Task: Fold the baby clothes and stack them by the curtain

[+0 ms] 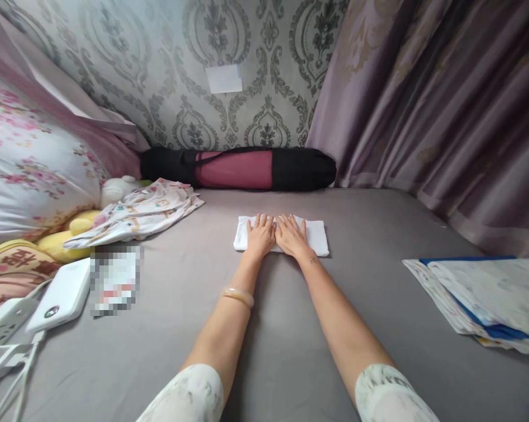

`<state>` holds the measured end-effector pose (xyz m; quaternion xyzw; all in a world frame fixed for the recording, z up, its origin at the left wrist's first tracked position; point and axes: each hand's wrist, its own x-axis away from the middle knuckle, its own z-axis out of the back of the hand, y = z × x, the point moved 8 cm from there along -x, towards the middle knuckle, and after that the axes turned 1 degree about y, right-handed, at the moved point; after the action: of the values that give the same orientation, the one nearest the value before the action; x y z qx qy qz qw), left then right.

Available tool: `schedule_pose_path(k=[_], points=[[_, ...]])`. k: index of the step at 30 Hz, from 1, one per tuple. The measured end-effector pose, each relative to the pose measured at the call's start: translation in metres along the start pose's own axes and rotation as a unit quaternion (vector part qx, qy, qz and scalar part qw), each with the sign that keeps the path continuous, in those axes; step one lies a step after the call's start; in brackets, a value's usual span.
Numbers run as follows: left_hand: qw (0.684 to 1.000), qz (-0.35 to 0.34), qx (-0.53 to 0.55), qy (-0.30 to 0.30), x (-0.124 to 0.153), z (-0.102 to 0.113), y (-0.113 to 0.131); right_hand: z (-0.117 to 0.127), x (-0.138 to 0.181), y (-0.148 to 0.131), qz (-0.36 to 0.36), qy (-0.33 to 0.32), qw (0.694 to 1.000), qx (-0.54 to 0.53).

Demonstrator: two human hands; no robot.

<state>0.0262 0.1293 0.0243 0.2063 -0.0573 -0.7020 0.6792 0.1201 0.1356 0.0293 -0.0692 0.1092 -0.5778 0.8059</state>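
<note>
Folded white cloth [318, 237] toward the far edge of the bed [361, 234].
Left hand [259, 235] and right hand [291, 237] lie flat atop, grasping nothing; sideways drag could skew its edges.

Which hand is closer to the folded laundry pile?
The right hand. It lies flat on the folded white cloth, left of the folded laundry pile; the left hand lies beside it on the same cloth, farther from the pile.

White patterned sleeves [193, 394], pale bangle [238, 295], tattoo [313, 259]
</note>
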Motion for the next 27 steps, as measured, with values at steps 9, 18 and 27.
schedule_pose_path(k=[9, 18, 27], points=[[0.999, 0.01, 0.007, -0.037, -0.003, -0.011, -0.005, -0.011, -0.002, 0.003, -0.007, -0.017, 1.0, -0.009], [0.999, 0.036, -0.023, 0.029, -0.002, 0.002, -0.015, 0.001, 0.002, 0.017, -0.053, 0.015, 0.998, 0.0], [0.999, 0.044, -0.016, 0.001, -0.001, -0.003, -0.018, -0.004, 0.002, 0.02, -0.066, 0.006, 0.998, -0.002]])
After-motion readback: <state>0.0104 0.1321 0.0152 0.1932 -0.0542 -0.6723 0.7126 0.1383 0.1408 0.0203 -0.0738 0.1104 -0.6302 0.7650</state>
